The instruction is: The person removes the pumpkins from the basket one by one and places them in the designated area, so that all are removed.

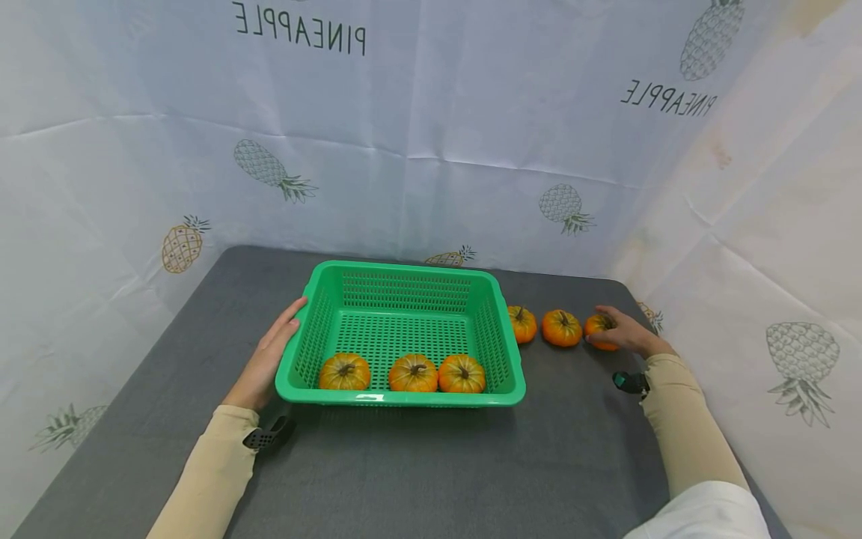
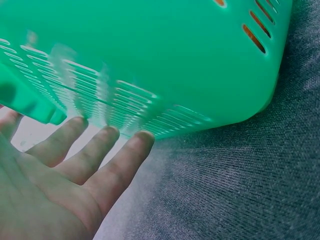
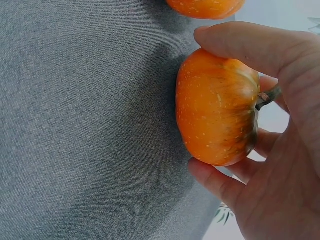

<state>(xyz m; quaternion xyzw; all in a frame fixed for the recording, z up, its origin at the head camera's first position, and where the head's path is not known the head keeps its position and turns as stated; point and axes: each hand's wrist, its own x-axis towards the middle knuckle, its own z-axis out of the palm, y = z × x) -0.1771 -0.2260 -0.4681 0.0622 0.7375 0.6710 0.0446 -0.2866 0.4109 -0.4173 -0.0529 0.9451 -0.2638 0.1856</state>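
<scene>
A green basket (image 1: 404, 399) holds three small orange pumpkins (image 1: 345, 372) along its near side. The left hand (image 1: 264, 364) lies at the basket's left side; in the left wrist view its extended fingertips touch the slotted green wall (image 2: 150, 55), and the hand (image 2: 70, 180) is not curled round it. At the far right of a row of three pumpkins, the right hand (image 1: 628, 332) grips the last pumpkin (image 1: 601, 332). The right wrist view has the thumb on one side of that pumpkin (image 3: 215, 110) and the fingers of the hand (image 3: 280, 120) round the other.
Two more pumpkins (image 1: 561, 329) stand between the basket and the right hand, one close against the basket's right side. The grey table (image 1: 431, 471) runs back to a white cloth (image 1: 417, 202) printed with pineapples, which also hangs at both sides.
</scene>
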